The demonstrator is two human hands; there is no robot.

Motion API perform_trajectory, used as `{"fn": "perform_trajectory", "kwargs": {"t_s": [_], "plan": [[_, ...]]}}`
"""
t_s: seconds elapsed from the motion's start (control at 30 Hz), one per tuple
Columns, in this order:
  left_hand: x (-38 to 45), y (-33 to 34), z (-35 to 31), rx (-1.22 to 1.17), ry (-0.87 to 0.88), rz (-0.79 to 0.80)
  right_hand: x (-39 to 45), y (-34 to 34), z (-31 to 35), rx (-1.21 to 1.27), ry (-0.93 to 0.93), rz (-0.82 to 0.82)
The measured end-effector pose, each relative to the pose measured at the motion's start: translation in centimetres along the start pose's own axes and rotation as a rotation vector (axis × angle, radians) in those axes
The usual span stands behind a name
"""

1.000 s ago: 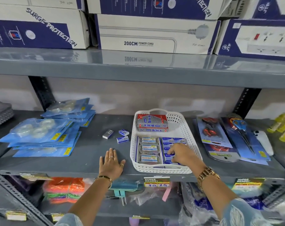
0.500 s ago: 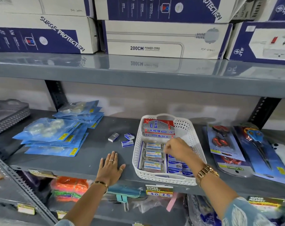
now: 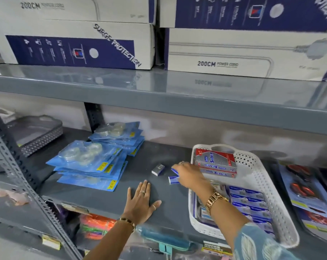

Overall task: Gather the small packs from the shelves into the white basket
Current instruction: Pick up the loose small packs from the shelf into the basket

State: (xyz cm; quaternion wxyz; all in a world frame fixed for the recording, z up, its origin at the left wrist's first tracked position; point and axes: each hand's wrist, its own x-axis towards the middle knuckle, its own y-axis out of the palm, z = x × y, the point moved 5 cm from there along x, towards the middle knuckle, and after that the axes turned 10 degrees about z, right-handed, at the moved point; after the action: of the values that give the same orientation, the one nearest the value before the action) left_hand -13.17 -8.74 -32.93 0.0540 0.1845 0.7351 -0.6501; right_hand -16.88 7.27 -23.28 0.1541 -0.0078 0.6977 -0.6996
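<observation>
The white basket (image 3: 262, 166) stands on the grey middle shelf (image 3: 106, 196) and holds red-and-silver boxes (image 3: 215, 162) and rows of blue packs (image 3: 248, 201). Left of it, three small packs lie on the shelf: a grey one (image 3: 158, 169) and two blue ones (image 3: 174, 170) (image 3: 173, 179). My right hand (image 3: 188, 175) reaches across the basket's left rim, with its fingertips down on the upper blue pack; the thumb is hidden, so I cannot see a grip. My left hand (image 3: 140, 201) lies flat on the shelf with fingers spread, holding nothing.
Blue tape blister packs (image 3: 87, 162) are stacked at the left. Scissor packs (image 3: 305, 190) lie to the right of the basket. A grey tray (image 3: 37, 134) sits far left. Large boxes (image 3: 80, 45) fill the upper shelf. A slotted upright (image 3: 27, 177) crosses the left foreground.
My right hand left the basket and swung left to the small packs on the shelf. The view turned left and drew closer. My left hand stayed flat on the shelf.
</observation>
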Motion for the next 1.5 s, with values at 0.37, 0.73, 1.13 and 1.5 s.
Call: {"fn": "perform_trajectory", "kwargs": {"t_s": [0.37, 0.73, 1.13, 1.5], "plan": [[1.2, 0.2, 1.1, 0.078, 0.063, 0.020, 4.6, 2.8, 1.2, -0.275, 0.054, 0.114], [0.9, 0.3, 0.5, 0.094, 0.029, 0.020, 1.8, 0.6, 1.6, 0.005, 0.038, 0.041], [-0.4, 1.2, -5.9, 0.077, 0.102, 0.007, -5.3, -1.5, -4.2, 0.259, 0.140, -0.122], [-1.0, 0.9, -4.5, -0.073, 0.011, 0.012, -5.0, -1.5, -1.9, 0.271, 0.064, -0.106]]}}
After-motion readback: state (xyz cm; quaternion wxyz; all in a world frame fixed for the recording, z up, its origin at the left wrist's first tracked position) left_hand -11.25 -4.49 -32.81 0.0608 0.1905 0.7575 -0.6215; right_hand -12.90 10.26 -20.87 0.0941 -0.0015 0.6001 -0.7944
